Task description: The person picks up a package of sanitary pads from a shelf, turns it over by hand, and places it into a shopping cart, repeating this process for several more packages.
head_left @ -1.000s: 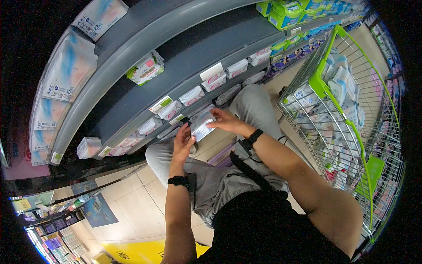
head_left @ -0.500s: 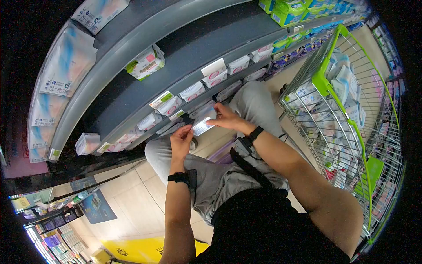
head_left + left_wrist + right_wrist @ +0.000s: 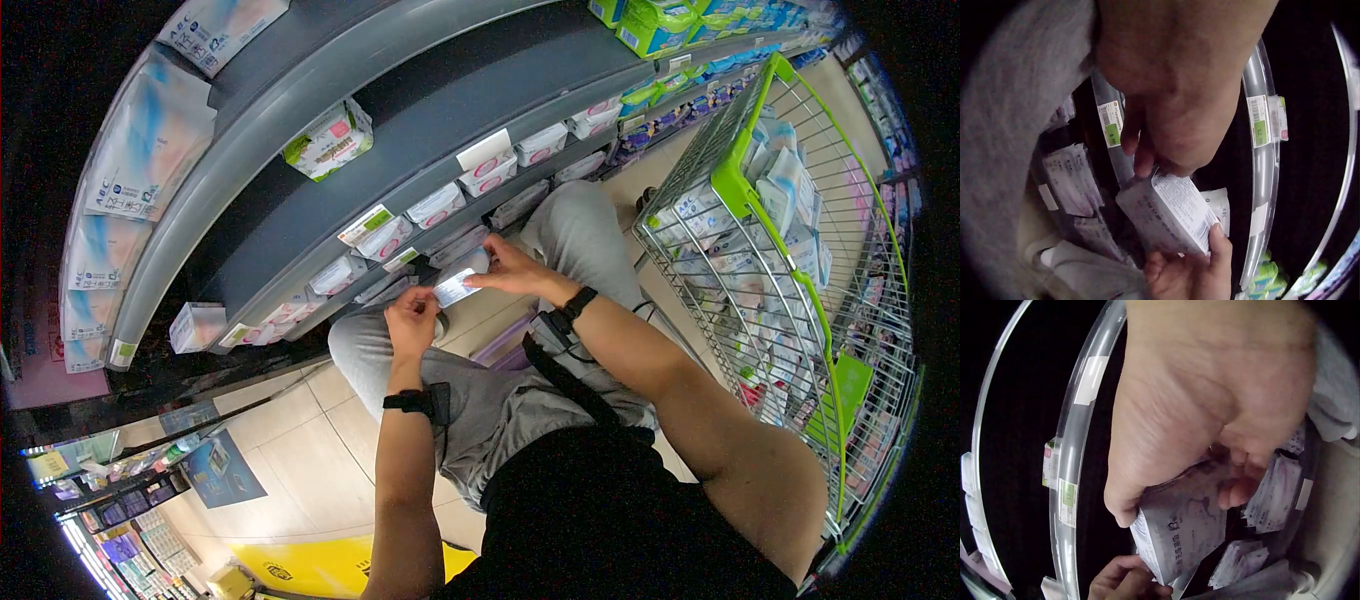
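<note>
Between both hands, in front of the low shelf, is a white pack of sanitary pads (image 3: 457, 288). Its narrow side, covered in small print, faces up in the head view. My right hand (image 3: 508, 268) grips the far end, thumb along the printed side and fingers around the body, as the right wrist view shows. At the other end my left hand (image 3: 411, 322) pinches the pack's edge with curled fingers. The left wrist view shows the barcode on the narrow side of the pack (image 3: 1186, 209) and the right thumb beside it.
Similar packs (image 3: 436, 205) line the lower shelves, with price tags (image 3: 366, 226) along the edges. One green-and-white pack (image 3: 330, 140) stands on a middle shelf. At right, close to my knee, stands a wire cart (image 3: 745, 190) with green trim, loaded with packs. Larger packs (image 3: 150, 140) fill the upper left shelf.
The pack has been tilted, so its narrow printed side now shows more and its broad face less. My left fingers have curled in at its end, and both hands have shifted slightly.
</note>
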Demonstrator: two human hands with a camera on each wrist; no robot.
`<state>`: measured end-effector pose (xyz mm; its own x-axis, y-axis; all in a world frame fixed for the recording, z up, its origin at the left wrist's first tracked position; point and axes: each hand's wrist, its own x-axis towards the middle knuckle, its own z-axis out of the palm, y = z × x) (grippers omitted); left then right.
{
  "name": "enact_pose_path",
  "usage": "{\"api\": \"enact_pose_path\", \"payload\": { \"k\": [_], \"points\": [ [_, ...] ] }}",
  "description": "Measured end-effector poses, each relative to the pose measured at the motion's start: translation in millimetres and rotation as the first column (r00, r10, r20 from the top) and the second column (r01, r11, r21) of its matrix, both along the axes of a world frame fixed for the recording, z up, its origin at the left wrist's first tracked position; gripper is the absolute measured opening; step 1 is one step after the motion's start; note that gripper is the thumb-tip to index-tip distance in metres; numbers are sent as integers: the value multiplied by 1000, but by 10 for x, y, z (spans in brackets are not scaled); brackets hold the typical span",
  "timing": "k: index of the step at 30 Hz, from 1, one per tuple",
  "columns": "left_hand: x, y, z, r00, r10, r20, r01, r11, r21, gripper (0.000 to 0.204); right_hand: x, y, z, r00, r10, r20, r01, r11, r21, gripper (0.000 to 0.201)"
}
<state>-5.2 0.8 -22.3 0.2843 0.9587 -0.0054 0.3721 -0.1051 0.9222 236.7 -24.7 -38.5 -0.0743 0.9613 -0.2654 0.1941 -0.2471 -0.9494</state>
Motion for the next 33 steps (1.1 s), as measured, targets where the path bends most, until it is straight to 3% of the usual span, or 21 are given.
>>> {"api": "enact_pose_path", "payload": {
  "k": [3,9,11,15,18,24,27,30,33],
  "points": [
    [29,3,37,998,42,-40,-40,998,49,9,16,0,145,998,29,62,-27,999,-30,89],
    [64,7,6,996,89,-2,-88,992,93,16,-7,18,-43,1000,-8,25,8,1000,9,88],
    [114,-2,99,995,89,-54,-77,980,185,18,-29,45,-286,1000,-22,1,22,997,75,77],
    [191,-3,312,988,86,-125,-46,955,293,19,-20,25,-201,1000,-15,-22,17,995,102,71],
    [208,-1,371,982,100,-158,-40,938,346,18,-10,20,-92,999,14,47,-14,1000,20,70],
    [183,34,241,982,122,-144,-57,918,393,16,-25,15,-165,993,-3,118,-10,994,109,73],
    [193,26,153,980,190,-54,-172,956,238,15,-32,2,-201,994,-33,102,22,994,104,77],
    [171,25,186,973,188,-134,-151,957,247,13,-12,-14,-132,991,-15,136,2,996,92,82],
    [193,13,235,973,207,-104,-175,951,255,12,-33,-19,-36,991,-18,133,2,993,114,84]
  ]
}}
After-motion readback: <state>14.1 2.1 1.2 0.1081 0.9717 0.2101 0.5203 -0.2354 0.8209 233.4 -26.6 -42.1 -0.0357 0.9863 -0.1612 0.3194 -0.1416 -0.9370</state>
